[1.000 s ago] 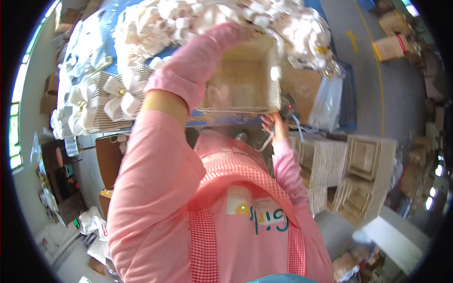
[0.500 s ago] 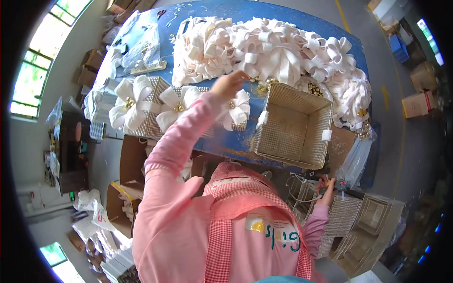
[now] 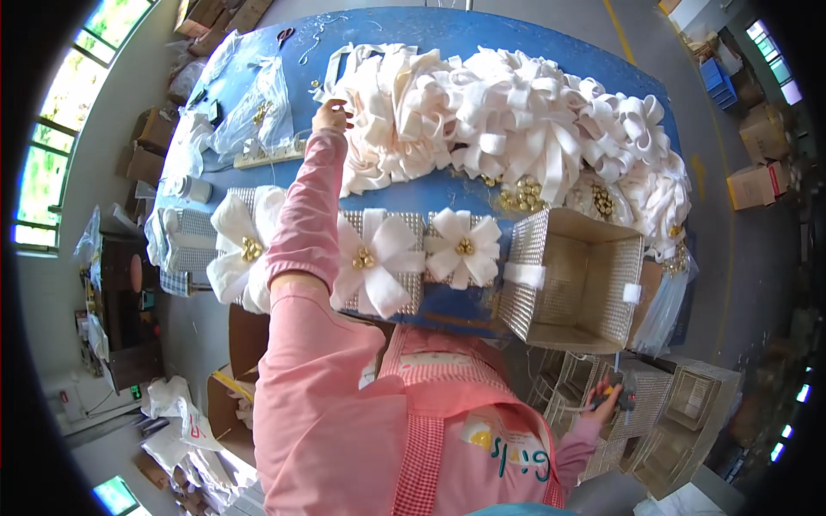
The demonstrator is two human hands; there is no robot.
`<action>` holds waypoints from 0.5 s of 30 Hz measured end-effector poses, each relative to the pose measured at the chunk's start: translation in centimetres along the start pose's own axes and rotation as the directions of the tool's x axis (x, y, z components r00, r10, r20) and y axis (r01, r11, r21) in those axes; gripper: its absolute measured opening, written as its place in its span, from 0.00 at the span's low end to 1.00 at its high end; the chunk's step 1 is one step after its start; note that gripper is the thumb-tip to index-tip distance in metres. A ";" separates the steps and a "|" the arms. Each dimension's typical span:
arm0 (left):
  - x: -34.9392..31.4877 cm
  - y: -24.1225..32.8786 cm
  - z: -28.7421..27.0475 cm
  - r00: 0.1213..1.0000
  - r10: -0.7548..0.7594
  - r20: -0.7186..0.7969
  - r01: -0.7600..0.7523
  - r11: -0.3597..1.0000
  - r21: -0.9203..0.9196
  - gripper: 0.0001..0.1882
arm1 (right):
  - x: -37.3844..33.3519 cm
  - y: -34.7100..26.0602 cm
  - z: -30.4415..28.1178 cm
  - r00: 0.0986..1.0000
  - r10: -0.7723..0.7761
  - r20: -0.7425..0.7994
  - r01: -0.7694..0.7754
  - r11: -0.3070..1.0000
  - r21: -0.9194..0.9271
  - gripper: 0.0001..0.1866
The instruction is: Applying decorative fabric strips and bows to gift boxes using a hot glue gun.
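Note:
My left hand [image 3: 332, 115] reaches far over the table, at the left edge of a heap of white felt loops and strips [image 3: 482, 112]. Its fingers are curled but apart, and nothing shows between them. Low on the right, my right hand [image 3: 605, 401] grips a dark glue gun [image 3: 621, 391] with a small red light. Above it, an open box [image 3: 568, 275] covered in silvery mesh lies with its mouth toward me and a white band around it. To its left stand mesh boxes with white felt bows and gold bead centres, among them a small one [image 3: 465, 248] and a larger one [image 3: 375, 262].
Gold bead clusters [image 3: 521, 196] lie in front of the felt heap. A power strip [image 3: 268, 155], a clear plastic bag [image 3: 258, 112] and scissors [image 3: 285, 36] are on the blue table's left side [image 3: 379, 24]. Several mesh boxes [image 3: 688, 396] are stacked below right.
My left hand has moved left and farther away, from near the gold beads to the felt heap's left edge. The right hand still holds the glue gun, now lower in view.

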State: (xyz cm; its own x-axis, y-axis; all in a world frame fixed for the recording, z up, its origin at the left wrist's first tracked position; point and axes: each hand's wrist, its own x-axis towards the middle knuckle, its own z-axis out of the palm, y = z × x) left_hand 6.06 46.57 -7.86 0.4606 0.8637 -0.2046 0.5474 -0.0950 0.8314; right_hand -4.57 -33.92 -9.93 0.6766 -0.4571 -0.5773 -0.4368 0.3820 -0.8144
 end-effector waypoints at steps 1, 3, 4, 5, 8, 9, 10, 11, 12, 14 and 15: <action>0.9 0.0 1.0 1.000 -0.002 0.020 0.001 0.999 0.052 0.14 | -0.7 0.4 -0.9 1.000 -0.007 -0.023 0.007 1.000 -0.006 0.24; 2.9 -1.3 2.6 1.000 -0.025 0.017 0.022 0.990 0.139 0.13 | -3.4 0.2 1.0 0.989 -0.006 -0.150 0.004 1.000 -0.015 0.24; 5.6 -3.5 2.1 0.993 0.118 0.006 -0.106 0.866 0.488 0.23 | -3.3 0.5 1.3 0.992 0.001 -0.130 -0.004 1.000 -0.020 0.24; 1.1 0.2 3.9 0.939 0.335 -0.084 -0.160 0.636 0.755 0.29 | -3.7 0.7 0.1 0.989 0.025 -0.147 -0.026 1.000 -0.003 0.24; 3.5 -1.8 6.7 0.944 0.286 -0.162 -0.104 0.726 0.680 0.24 | -4.7 0.7 -0.2 0.998 0.035 -0.045 -0.036 0.999 -0.030 0.24; 4.1 -1.7 6.4 0.991 0.102 -0.086 -0.036 0.823 0.567 0.22 | -4.4 0.7 0.1 0.992 0.036 -0.118 -0.037 0.999 -0.012 0.24; 3.9 -0.7 6.4 0.973 0.089 -0.215 0.037 0.852 0.522 0.15 | -4.7 0.8 0.1 0.979 0.037 -0.201 -0.036 0.999 0.007 0.23; 2.5 1.3 6.2 0.945 0.206 -0.253 -0.050 0.858 0.511 0.14 | -5.2 0.8 0.3 0.975 0.035 -0.221 -0.031 0.999 0.018 0.23; 1.1 2.7 5.4 0.899 0.316 -0.301 -0.132 0.854 0.503 0.12 | -5.6 0.6 0.9 0.977 0.012 -0.212 -0.010 1.000 0.011 0.23; 3.8 1.7 2.0 0.797 0.353 -0.490 -0.233 0.928 0.290 0.14 | -4.2 0.8 1.0 0.992 0.035 -0.122 -0.034 0.999 0.006 0.22; 4.3 2.9 0.6 0.776 0.341 -0.530 -0.344 0.934 0.097 0.14 | -3.6 1.1 0.9 0.996 0.029 -0.081 -0.027 0.999 0.017 0.22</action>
State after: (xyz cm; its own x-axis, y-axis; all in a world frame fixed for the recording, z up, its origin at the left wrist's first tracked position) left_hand 10.00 49.72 -6.66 0.1742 0.9004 0.3986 0.4203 -0.4341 0.7968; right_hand -6.96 -31.16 -8.70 0.6134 -0.5096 -0.6033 -0.4452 0.4079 -0.7971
